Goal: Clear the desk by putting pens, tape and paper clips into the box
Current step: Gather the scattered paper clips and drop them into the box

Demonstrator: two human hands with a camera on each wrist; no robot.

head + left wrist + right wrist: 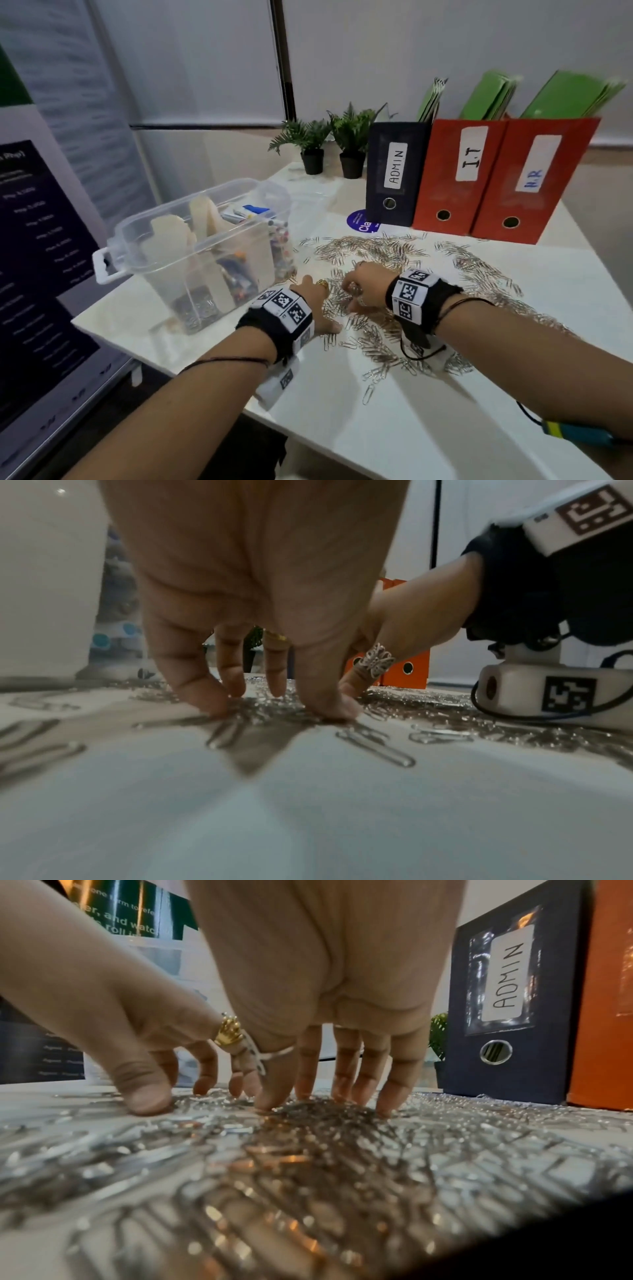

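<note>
Silver paper clips (376, 250) lie scattered in a wide band across the white desk (428, 428). My left hand (323, 301) and right hand (354, 291) meet in the near part of the pile, right of the clear plastic box (191, 274). In the left wrist view the left hand (270, 707) presses spread fingertips (209, 699) onto the clips (377, 748). In the right wrist view the right hand (322, 1102) has thumb and fingers closed around a small mound of clips (325, 1123). The box holds tape rolls (205, 219), pens (250, 214) and clips (197, 308) at its bottom.
Behind the clips stand a dark ADMIN binder (394, 174) and two red binders (459, 174) with green folders. Two small potted plants (311, 147) sit at the back. A banner (41, 257) stands left of the desk. The desk's front-left edge (260, 411) runs under my left wrist.
</note>
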